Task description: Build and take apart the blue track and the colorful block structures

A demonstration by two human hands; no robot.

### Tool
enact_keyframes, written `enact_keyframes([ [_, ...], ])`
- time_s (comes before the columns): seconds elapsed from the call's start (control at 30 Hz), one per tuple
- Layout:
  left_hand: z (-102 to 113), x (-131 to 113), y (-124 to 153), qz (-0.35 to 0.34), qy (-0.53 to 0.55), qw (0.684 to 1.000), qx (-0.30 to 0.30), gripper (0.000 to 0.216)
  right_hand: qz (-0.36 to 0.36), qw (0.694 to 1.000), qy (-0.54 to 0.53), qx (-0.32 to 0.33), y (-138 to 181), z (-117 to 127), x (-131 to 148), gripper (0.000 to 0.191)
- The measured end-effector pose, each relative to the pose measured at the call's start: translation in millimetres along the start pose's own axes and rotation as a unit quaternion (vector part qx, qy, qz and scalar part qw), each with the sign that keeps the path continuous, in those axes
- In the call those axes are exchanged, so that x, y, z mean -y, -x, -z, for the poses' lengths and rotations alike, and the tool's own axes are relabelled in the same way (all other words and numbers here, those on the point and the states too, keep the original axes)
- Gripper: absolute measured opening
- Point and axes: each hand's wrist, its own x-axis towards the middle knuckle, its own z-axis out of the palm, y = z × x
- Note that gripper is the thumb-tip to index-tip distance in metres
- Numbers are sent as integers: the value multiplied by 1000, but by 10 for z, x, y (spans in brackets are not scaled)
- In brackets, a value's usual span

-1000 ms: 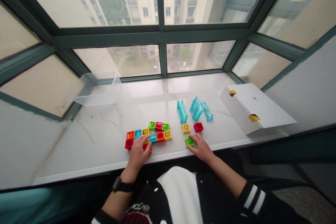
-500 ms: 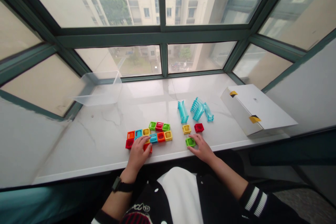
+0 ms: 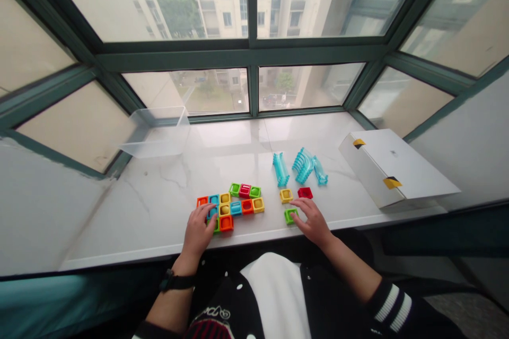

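Note:
Colourful square plastic blocks sit together near the counter's front edge, among them an orange block (image 3: 226, 223), a blue block (image 3: 236, 208) and a yellow block (image 3: 258, 205). My left hand (image 3: 198, 228) rests over the left end of this group, its fingers and thumb apart; it hides some blocks there. Just right of a loose green block (image 3: 290, 216) is my right hand (image 3: 314, 222), fingers spread, the thumb by the block's edge. Behind that hand lie a loose yellow block (image 3: 286, 195) and a red block (image 3: 305, 193).
Transparent turquoise track pieces (image 3: 303, 165) lie beyond the loose blocks. A clear plastic bin (image 3: 159, 137) stands at the back left, a white box (image 3: 397, 164) with yellow-black tabs on the right. Windows border the white marbled counter (image 3: 119, 228).
My left hand has shifted left along the block group, uncovering the orange and yellow blocks. My right hand's fingers have spread away from the green block. The view has turned slightly.

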Motion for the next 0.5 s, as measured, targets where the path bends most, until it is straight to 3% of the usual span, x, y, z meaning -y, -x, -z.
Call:
enact_keyframes([
  [0.13,-106,-135,-60,-29,21,999,-12,32,38,999,-8,24,-172,-67,176,25],
  [0.27,-296,-337,-265,-71,22,997,-5,33,53,992,-12,110,-407,-213,379,26],
  [0.5,-712,-632,-542,-139,-44,987,62,46,-31,957,95,273,-632,-574,568,48],
])
